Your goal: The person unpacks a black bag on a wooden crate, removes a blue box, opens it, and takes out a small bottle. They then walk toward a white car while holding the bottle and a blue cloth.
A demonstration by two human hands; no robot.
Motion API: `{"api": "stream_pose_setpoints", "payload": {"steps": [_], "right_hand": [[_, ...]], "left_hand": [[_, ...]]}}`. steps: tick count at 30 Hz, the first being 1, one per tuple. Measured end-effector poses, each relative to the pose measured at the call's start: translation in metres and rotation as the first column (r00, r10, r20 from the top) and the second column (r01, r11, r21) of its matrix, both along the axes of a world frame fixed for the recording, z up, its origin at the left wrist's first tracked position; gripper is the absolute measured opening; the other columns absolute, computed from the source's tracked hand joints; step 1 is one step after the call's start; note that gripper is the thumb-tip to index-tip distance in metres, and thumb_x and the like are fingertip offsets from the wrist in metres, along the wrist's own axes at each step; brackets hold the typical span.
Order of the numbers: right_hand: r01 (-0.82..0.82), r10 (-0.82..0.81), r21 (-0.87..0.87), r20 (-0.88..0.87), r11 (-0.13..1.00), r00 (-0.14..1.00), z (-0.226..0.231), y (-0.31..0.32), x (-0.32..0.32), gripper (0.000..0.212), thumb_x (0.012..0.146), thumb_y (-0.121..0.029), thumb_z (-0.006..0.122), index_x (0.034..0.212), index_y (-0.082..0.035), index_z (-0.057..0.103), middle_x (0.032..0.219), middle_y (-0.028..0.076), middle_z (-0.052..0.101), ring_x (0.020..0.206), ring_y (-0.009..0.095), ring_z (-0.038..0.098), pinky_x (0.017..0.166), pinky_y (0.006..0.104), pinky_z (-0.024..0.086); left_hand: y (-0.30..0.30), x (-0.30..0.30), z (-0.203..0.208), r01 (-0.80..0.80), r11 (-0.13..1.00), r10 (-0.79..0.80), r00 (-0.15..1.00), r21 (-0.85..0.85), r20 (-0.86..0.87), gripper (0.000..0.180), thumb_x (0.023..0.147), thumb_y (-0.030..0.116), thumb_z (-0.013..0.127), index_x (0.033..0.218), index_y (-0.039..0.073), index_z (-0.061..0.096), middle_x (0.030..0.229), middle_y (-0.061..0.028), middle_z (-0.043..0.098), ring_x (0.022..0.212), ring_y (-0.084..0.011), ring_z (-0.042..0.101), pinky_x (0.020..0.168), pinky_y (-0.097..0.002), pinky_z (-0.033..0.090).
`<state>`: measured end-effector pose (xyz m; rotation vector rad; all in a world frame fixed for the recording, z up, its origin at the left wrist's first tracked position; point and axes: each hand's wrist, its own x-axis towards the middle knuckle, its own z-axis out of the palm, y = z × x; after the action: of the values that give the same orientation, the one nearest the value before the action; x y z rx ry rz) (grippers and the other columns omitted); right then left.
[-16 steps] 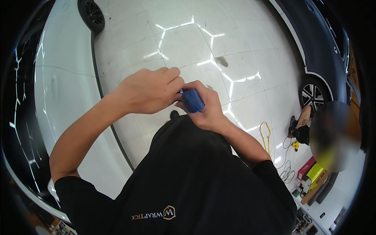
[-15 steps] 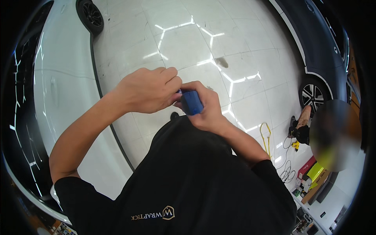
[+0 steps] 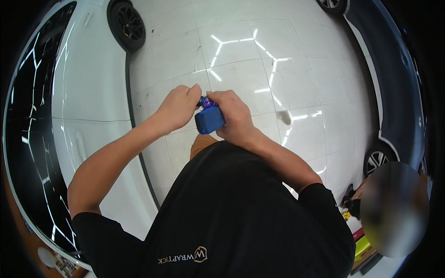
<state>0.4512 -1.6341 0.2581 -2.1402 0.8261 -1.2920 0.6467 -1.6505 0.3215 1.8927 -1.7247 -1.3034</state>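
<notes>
Both hands meet just right of the white car (image 3: 92,92), the right hand (image 3: 234,116) gripping a blue block (image 3: 210,120) while the left hand (image 3: 178,105) pinches its purple tip (image 3: 207,102), work apparently unfinished.

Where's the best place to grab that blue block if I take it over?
Probably the blue block's lower end, coming from the person's side. That flat-sided end sticks out free below the right hand, while the upper end is taken up by both hands, with the left hand pinching a small purple part there.
</notes>
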Motion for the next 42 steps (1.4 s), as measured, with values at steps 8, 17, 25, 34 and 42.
{"api": "stream_pose_setpoints", "payload": {"steps": [8, 17, 25, 34, 42], "right_hand": [[-0.138, 0.086, 0.646, 0.111, 0.750, 0.990, 0.027, -0.160, 0.018, 0.040, 0.084, -0.005, 0.082, 0.118, -0.002, 0.062, 0.104, 0.011, 0.070, 0.091, 0.019, 0.068, 0.082, 0.0312, 0.054], [-0.330, -0.007, 0.826, 0.374, 0.457, 0.927, 0.031, -0.368, 0.087, 0.039, 0.090, -0.014, 0.082, 0.117, -0.002, 0.057, 0.096, 0.007, 0.069, 0.081, 0.011, 0.065, 0.069, 0.0273, 0.052], [-0.391, 0.011, 0.871, 0.406, 0.296, 0.914, 0.048, -0.539, 0.139, 0.047, 0.089, -0.026, 0.085, 0.122, 0.000, 0.063, 0.089, 0.005, 0.070, 0.076, 0.011, 0.066, 0.067, 0.0258, 0.050], [-0.525, 0.020, 0.763, 0.560, 0.378, 0.828, 0.035, -0.758, 0.230, 0.034, 0.090, -0.015, 0.083, 0.113, -0.001, 0.061, 0.093, 0.006, 0.070, 0.081, 0.012, 0.067, 0.070, 0.0268, 0.053], [-0.632, 0.409, 0.770, 0.551, 0.087, 0.728, 0.081, -0.942, 0.305, 0.024, 0.091, -0.014, 0.081, 0.104, -0.007, 0.062, 0.094, 0.001, 0.066, 0.081, 0.008, 0.063, 0.071, 0.0242, 0.049]], "left_hand": [[-0.139, 0.037, 0.033, 0.089, 0.989, -0.110, 0.977, -0.118, -0.182, 0.049, 0.107, 0.047, 0.050, 0.106, 0.000, 0.065, 0.091, -0.0090, 0.062, 0.080, -0.0176, 0.059, 0.078, -0.0324, 0.049], [-0.343, 0.096, -0.026, -0.153, 0.951, -0.097, 0.681, -0.270, -0.726, 0.053, 0.108, 0.037, 0.056, 0.151, 0.007, 0.051, 0.136, -0.0107, 0.054, 0.112, -0.0175, 0.055, 0.094, -0.0323, 0.048], [-0.527, 0.184, 0.034, 0.308, 0.862, -0.418, 0.881, -0.402, -0.222, 0.039, 0.106, 0.023, 0.056, 0.140, 0.005, 0.060, 0.108, -0.0107, 0.065, 0.107, -0.0232, 0.060, 0.095, -0.0333, 0.046], [-0.720, 0.248, -0.028, -0.046, 0.964, -0.141, 0.749, -0.262, -0.647, 0.057, 0.103, 0.042, 0.064, 0.144, 0.004, 0.054, 0.133, -0.0067, 0.056, 0.111, -0.0186, 0.060, 0.093, -0.0352, 0.049], [-0.853, 0.338, 0.068, 0.357, 0.621, -0.279, 0.933, -0.698, 0.229, 0.029, 0.094, 0.037, 0.070, 0.091, 0.008, 0.066, 0.094, -0.0099, 0.061, 0.082, -0.0310, 0.062, 0.070, -0.0385, 0.049]]}}
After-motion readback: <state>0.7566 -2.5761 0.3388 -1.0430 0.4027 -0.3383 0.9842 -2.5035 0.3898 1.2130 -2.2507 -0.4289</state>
